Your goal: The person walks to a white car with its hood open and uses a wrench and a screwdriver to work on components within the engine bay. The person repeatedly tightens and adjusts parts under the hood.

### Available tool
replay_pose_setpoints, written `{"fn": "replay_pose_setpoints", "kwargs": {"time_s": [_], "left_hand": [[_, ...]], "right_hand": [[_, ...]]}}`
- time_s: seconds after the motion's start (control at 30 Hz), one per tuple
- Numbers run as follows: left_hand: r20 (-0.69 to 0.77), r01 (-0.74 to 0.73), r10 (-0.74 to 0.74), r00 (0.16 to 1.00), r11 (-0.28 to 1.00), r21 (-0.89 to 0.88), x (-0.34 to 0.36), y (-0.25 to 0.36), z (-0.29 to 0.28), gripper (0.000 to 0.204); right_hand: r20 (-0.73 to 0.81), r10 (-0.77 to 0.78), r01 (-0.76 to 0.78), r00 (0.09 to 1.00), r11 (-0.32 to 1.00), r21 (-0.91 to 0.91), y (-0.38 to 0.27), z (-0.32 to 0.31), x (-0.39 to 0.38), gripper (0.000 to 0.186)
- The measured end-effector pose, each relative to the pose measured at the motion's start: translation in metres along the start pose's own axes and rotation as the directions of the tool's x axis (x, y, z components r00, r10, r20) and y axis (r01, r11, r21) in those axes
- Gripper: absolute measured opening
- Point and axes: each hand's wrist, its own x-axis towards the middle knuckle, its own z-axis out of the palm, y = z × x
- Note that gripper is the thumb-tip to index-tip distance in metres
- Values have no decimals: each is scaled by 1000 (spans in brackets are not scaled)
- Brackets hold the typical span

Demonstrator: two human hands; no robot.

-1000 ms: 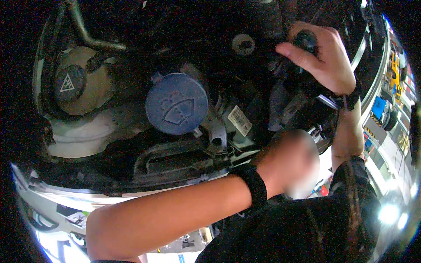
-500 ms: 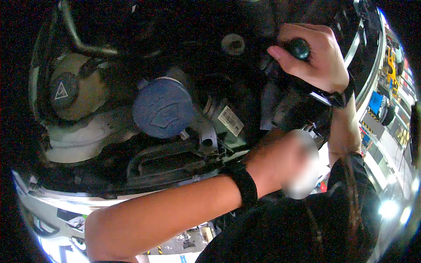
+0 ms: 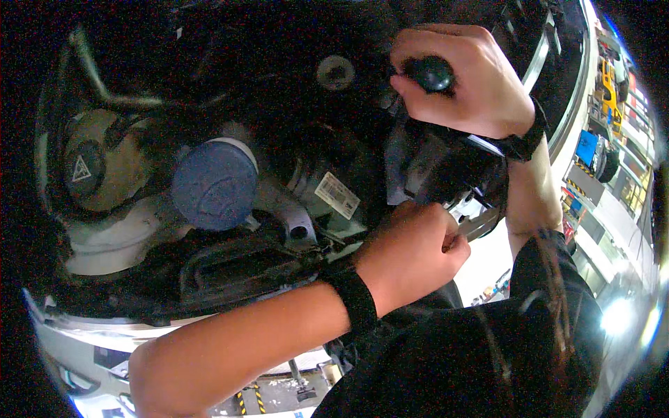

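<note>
Over the engine bay, my right hand [image 3: 467, 80] is wrapped round a dark, round-ended handle [image 3: 435, 73], whose lower part is hidden. My left hand [image 3: 411, 258] is closed at the bay's front right edge, beside metal fittings [image 3: 477, 216]; what its fingers hold, if anything, I cannot make out. To their left are a large blue washer fluid cap [image 3: 212, 184], a pale label [image 3: 336, 195] and a metal bracket with a hole [image 3: 282, 219]. A small pale round fitting [image 3: 336, 72] sits left of my right hand.
At the far left is a reservoir [image 3: 115, 181] with a dark cap. The car's front rim [image 3: 118, 327] curves below the bay. Beyond the right edge are yellow equipment [image 3: 608, 83], a blue object [image 3: 587, 146] and bright lights.
The view has shifted, so the engine parts appear farther left and lower. My right hand appears farther left, still gripping the handle. My left hand, smeared earlier, now shows closed fingers.
</note>
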Motion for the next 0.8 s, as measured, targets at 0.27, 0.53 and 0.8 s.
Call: {"fn": "replay_pose_setpoints", "kwargs": {"time_s": [0.27,0.53,0.8], "left_hand": [[-51,-106,109,993,993,60,1,-4,1,33],[-65,-114,120,991,990,79,0,-5,2,34],[-1,-96,97,995,988,121,3,1,-3,36]], "right_hand": [[-42,-97,88,994,980,-179,-11,-7,-4,33],[1,-80,78,997,966,-245,-18,-11,-6,21],[-17,-132,124,991,965,-232,-18,-19,-11,18]]}}
